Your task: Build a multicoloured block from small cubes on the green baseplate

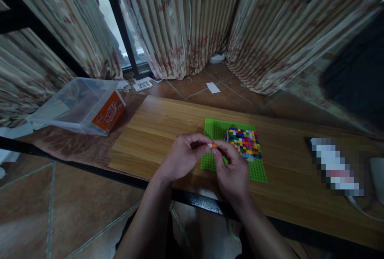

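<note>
My left hand [188, 153] and my right hand [232, 169] meet fingertip to fingertip above the left part of a green studded baseplate [258, 171]. Between the fingertips shows a small orange building brick [214, 145] with a white piece [209, 145] against its left side. Both hands are closed in a pinch on these pieces; whether they are joined is too small to tell. Just beyond my right hand, a block of many-coloured bricks [247, 141] stands on the baseplate, its near left corner partly hidden by the hand.
The wooden table [156, 127] has a dark front edge. A clear plastic bin [81, 103] with an orange label stands at the left end. To the right lies a blurred-out device [334, 167] with a cable. Curtains [207, 23] hang behind; a dark shape [357, 71] is at upper right.
</note>
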Demonstrator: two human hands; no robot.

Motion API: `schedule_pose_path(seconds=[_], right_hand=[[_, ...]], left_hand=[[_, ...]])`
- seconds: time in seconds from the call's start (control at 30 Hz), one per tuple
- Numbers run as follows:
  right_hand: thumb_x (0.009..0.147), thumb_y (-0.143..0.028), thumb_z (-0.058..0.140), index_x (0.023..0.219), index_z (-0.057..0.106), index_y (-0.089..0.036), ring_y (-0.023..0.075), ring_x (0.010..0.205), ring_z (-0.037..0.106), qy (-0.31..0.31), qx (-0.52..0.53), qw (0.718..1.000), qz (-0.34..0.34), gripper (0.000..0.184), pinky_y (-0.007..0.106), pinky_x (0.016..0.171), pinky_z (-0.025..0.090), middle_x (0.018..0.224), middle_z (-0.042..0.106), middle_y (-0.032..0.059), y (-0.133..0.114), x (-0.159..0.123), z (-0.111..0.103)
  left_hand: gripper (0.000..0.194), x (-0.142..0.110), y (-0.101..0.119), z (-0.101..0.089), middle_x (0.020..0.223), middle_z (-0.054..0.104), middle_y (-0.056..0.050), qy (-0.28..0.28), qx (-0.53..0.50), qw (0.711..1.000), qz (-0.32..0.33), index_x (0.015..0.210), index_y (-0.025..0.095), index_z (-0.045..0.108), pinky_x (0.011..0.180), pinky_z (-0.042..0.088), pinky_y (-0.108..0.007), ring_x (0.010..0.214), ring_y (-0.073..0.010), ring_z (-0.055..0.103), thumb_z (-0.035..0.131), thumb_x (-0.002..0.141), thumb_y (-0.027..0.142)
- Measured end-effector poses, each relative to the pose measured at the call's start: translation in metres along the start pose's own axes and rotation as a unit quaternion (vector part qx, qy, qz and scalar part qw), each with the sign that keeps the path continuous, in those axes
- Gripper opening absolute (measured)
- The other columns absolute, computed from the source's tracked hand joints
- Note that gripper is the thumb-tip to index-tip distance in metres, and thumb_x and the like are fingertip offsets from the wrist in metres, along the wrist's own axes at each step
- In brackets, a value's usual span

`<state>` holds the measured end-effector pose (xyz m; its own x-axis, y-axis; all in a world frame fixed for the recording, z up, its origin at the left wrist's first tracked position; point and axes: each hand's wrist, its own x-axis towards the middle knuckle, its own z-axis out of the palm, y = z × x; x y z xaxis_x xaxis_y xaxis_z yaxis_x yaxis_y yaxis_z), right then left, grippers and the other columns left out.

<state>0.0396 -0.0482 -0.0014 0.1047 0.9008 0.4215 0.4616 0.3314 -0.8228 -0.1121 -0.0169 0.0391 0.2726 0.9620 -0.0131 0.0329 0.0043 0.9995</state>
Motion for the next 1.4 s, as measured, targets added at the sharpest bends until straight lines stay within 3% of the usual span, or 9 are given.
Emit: schedule_pose_path(seconds=[0.17,0.37,0.63,0.9,1.0,1.17,1.4], right_hand=[[0.096,-0.022,0.056,0.110,0.068,-0.023,0.0169,0.093,0.069,0.014,-0.027,0.999,-0.035,0.019,0.033,0.082,0.057,0.102,0.073,0.0046,-0.002,0.004,-0.010],[0.096,-0.018,0.055,0.110,0.069,-0.023,0.0165,0.094,0.070,0.033,-0.036,0.996,-0.077,0.020,0.034,0.083,0.057,0.100,0.073,0.0044,-0.007,0.006,-0.016],[0.094,-0.021,0.056,0.105,0.071,-0.026,0.0178,0.091,0.071,0.041,-0.035,0.998,-0.041,0.019,0.037,0.083,0.058,0.098,0.075,0.0038,-0.008,0.007,-0.022],[0.092,-0.020,0.058,0.098,0.073,-0.027,0.0168,0.087,0.071,0.066,-0.027,0.997,-0.039,0.017,0.035,0.082,0.058,0.094,0.076,0.0021,-0.006,0.006,-0.022],[0.094,-0.022,0.057,0.104,0.072,-0.027,0.0174,0.089,0.071,0.075,-0.048,0.995,-0.039,0.019,0.035,0.082,0.058,0.097,0.075,0.0028,-0.007,0.008,-0.026],[0.097,-0.025,0.054,0.110,0.071,-0.026,0.0193,0.096,0.070,0.103,-0.104,0.988,-0.056,0.022,0.038,0.086,0.057,0.102,0.074,0.0046,-0.003,0.014,-0.047],[0.093,-0.032,0.061,0.103,0.072,-0.023,0.0196,0.083,0.070,0.141,-0.132,0.981,-0.014,0.017,0.035,0.073,0.057,0.093,0.074,0.0042,0.021,0.021,-0.085]], left_hand=[[0.010,0.002,0.000,0.009,0.084,0.072,-0.001,-0.011,-0.034,0.999,0.014,0.089,0.016,0.073,0.076,0.050,-0.026,0.078,-0.0131,0.064,0.069,0.080,0.016],[0.010,0.002,-0.002,0.017,0.086,0.072,-0.002,-0.010,0.003,0.998,0.055,0.091,0.017,0.072,0.077,0.051,-0.026,0.081,-0.0135,0.065,0.066,0.083,0.015],[0.014,-0.001,-0.001,0.030,0.093,0.075,-0.004,0.055,0.156,0.980,0.114,0.097,0.020,0.073,0.082,0.054,-0.028,0.085,-0.0154,0.069,0.061,0.090,0.017],[0.012,0.000,-0.005,0.037,0.092,0.076,-0.003,0.088,0.179,0.972,0.128,0.093,0.020,0.072,0.080,0.056,-0.028,0.084,-0.0160,0.071,0.061,0.088,0.018],[0.012,0.002,-0.006,0.038,0.091,0.075,-0.004,0.099,0.179,0.972,0.116,0.094,0.020,0.072,0.078,0.055,-0.028,0.083,-0.0158,0.071,0.061,0.088,0.018],[0.013,0.004,-0.004,0.037,0.091,0.075,-0.004,0.121,0.197,0.967,0.103,0.094,0.019,0.071,0.076,0.054,-0.028,0.081,-0.0161,0.070,0.059,0.088,0.018],[0.013,0.004,-0.007,0.038,0.091,0.075,-0.004,0.119,0.194,0.969,0.096,0.091,0.019,0.070,0.074,0.054,-0.028,0.078,-0.0157,0.069,0.058,0.089,0.018]])
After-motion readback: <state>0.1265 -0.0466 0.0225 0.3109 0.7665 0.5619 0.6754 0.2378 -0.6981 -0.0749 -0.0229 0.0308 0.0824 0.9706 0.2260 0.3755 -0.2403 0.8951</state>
